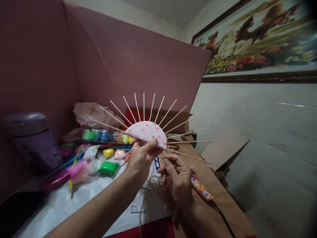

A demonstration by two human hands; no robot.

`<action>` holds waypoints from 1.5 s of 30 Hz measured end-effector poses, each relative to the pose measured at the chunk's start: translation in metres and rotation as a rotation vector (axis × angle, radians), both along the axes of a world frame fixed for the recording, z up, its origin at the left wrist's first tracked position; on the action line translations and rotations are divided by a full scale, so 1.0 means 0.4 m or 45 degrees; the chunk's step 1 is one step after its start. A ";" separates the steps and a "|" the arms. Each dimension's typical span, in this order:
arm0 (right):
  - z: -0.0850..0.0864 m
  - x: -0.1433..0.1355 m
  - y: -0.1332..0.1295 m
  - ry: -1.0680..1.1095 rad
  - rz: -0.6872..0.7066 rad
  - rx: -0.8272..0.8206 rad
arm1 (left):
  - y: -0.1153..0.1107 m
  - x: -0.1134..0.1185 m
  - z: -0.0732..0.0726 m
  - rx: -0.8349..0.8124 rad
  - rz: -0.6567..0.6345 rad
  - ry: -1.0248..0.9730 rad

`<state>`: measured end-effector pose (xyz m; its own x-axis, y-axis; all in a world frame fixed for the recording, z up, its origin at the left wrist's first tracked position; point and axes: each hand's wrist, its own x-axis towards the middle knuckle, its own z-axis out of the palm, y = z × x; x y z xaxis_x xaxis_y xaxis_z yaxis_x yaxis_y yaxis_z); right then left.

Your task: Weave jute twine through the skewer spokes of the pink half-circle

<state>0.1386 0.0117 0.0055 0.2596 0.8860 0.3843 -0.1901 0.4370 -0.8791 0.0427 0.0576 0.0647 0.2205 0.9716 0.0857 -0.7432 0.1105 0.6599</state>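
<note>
A pink half-round clay piece with red dots (148, 132), ringed by thin wooden skewers (173, 118) fanning out from its curved edge, is held up above the table. The left hand (140, 159) pinches its flat lower edge, thumb in front and fingers behind. Just below, the right hand (177, 177) pinches tan raffia strands (155, 186) between thumb and fingertips. Packets of coloured modelling clay (108, 168) lie on the white table cover (74, 201) beyond.

Matt pink dotted half-disc (147, 131); thin pale wooden sticks (173, 118); dry raffia strands (155, 186); glossy plastic clay packets (108, 168).
</note>
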 end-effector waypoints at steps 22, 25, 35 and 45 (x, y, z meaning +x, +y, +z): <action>0.000 0.006 0.017 -0.159 -0.026 -0.091 | 0.013 0.005 -0.012 -0.222 -0.081 -0.032; 0.004 0.005 0.014 -0.188 -0.039 -0.075 | 0.013 0.007 -0.011 -0.235 -0.084 -0.011; 0.001 -0.002 0.008 -0.239 -0.016 -0.065 | 0.019 0.009 -0.030 -0.232 -0.109 0.007; 0.001 0.001 0.006 -0.353 -0.076 -0.075 | 0.008 0.007 -0.024 -0.227 -0.135 0.080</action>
<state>0.1390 0.0141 0.0060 0.2045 0.8951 0.3962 0.0854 0.3869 -0.9181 0.0455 0.0609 0.0552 0.3218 0.9413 -0.1025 -0.6794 0.3050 0.6673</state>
